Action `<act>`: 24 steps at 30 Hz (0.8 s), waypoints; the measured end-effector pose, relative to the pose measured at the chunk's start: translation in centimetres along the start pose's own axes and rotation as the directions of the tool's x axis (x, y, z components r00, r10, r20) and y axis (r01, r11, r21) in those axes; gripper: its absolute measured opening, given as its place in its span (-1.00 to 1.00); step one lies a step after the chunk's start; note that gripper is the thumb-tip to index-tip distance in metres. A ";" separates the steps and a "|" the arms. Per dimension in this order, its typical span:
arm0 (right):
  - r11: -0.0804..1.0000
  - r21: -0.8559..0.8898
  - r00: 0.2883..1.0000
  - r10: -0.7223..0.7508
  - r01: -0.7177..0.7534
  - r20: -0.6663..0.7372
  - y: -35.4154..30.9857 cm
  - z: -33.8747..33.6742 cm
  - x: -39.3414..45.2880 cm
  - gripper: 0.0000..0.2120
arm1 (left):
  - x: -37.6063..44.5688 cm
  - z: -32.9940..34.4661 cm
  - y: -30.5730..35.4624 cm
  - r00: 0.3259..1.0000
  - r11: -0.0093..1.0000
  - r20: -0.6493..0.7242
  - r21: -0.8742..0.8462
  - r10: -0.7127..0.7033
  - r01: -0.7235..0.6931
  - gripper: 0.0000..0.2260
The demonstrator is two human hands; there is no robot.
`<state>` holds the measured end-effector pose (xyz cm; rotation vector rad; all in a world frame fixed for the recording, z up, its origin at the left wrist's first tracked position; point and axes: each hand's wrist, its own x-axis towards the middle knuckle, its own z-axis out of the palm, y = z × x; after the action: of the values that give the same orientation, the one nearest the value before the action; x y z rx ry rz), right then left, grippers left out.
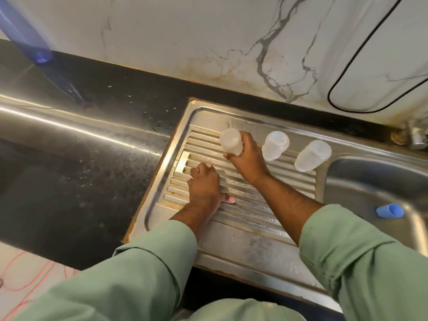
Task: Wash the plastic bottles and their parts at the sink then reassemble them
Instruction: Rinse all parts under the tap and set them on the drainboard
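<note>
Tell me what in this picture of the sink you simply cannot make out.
All in the head view:
- Small pink-white object under the left hand: mostly covered, so unidentifiable.
- Mouth of the frosted plastic bottle held by the right hand: hidden by fingers.
- Blue translucent plastic item, top left: cut off by the edge.
- Metal tap fitting, far right: blurred.
- Small blue cap-like piece in the steel sink basin: too small to identify.
</note>
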<state>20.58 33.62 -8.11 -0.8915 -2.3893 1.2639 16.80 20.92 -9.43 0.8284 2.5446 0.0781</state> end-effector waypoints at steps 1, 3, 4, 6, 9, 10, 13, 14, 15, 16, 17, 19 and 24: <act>0.999 0.038 0.999 0.031 -0.030 -0.021 -0.4 0.3 0.3 -0.37 | 0.0 -0.4 0.2 1.000 1.000 0.018 0.010 -0.002 0.002 -0.04; 0.994 0.078 0.995 0.087 -0.083 -0.056 -0.6 0.9 0.8 -0.37 | 0.2 -0.8 0.5 0.999 0.999 0.050 0.036 -0.012 0.010 -0.09; 0.989 0.096 0.991 0.118 -0.111 -0.068 -0.5 1.1 1.0 -0.37 | 0.2 -0.9 0.5 0.998 0.999 0.060 0.045 -0.017 0.014 -0.10; 0.980 0.126 0.983 0.168 -0.157 -0.079 -0.3 1.3 1.3 -0.36 | 0.3 -1.0 0.7 0.997 0.998 0.075 0.058 -0.020 0.016 -0.10; 0.979 0.131 0.983 0.170 -0.160 -0.069 0.0 1.8 1.7 -0.34 | 0.4 -0.8 0.7 0.997 0.998 0.076 0.058 -0.019 0.014 -0.13; 0.978 0.130 0.982 0.174 -0.164 -0.071 0.0 1.8 1.9 -0.34 | 0.4 -0.8 0.8 0.997 0.998 0.075 0.057 -0.015 0.011 -0.13; 0.974 0.127 0.977 0.199 -0.188 -0.074 0.3 2.1 2.2 -0.32 | 0.4 -0.7 0.8 0.997 0.998 0.070 0.064 -0.015 0.011 -0.13; 0.974 0.120 0.976 0.203 -0.194 -0.073 0.4 2.2 2.3 -0.31 | 0.4 -0.8 0.8 0.997 0.997 0.069 0.071 -0.018 0.013 -0.13; 0.974 0.116 0.976 0.204 -0.195 -0.074 0.5 2.2 2.3 -0.30 | 0.4 -0.8 0.8 0.997 0.997 0.069 0.078 -0.021 0.015 -0.14; 0.974 0.114 0.976 0.206 -0.197 -0.076 0.6 2.3 2.3 -0.29 | 0.4 -0.8 0.8 0.997 0.996 0.070 0.082 -0.022 0.016 -0.14; 0.973 0.117 0.975 0.208 -0.199 -0.078 0.7 2.3 2.4 -0.28 | 0.5 -0.8 0.8 0.997 0.996 0.069 0.084 -0.024 0.018 -0.14; 0.971 0.125 0.974 0.213 -0.202 -0.081 0.8 2.3 2.4 -0.24 | 0.5 -0.7 0.9 0.997 0.996 0.070 0.085 -0.027 0.021 -0.13; 0.970 0.155 0.974 0.206 -0.189 -0.097 0.6 2.3 1.9 -0.14 | 0.6 -0.7 0.9 0.997 0.996 0.073 0.083 -0.035 0.029 -0.13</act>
<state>18.15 33.62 -9.95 -1.1462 -2.1340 1.3996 16.58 22.00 -8.87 0.8059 2.5040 -0.0659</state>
